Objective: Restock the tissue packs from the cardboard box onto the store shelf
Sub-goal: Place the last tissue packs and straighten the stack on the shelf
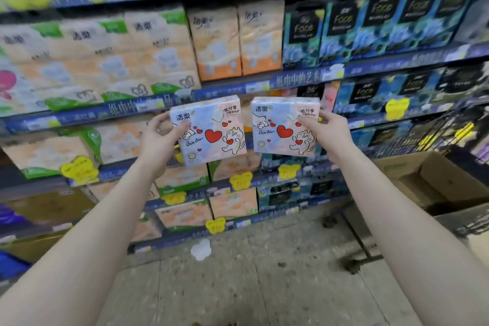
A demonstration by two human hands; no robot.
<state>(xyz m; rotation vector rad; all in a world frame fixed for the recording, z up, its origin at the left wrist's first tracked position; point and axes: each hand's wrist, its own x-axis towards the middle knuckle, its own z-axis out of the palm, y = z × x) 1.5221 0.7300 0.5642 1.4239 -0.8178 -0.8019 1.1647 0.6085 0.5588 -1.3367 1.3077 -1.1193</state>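
I hold two tissue packs printed with red hearts and a cartoon cat, side by side in front of the store shelf (238, 87). My left hand (158, 137) grips the left tissue pack (211, 132) by its left edge. My right hand (326, 131) grips the right tissue pack (284, 127) by its upper right edge. Both packs face me, held at the height of the shelf row under the blue price rail. The open cardboard box (434, 180) sits low at the right.
The shelves hold rows of orange and green tissue bundles on the left and dark blue "Face" packs (344, 26) on the right. Yellow price tags (79, 169) hang from the rails. A black wire cart frame (354, 241) stands on the speckled floor by the box.
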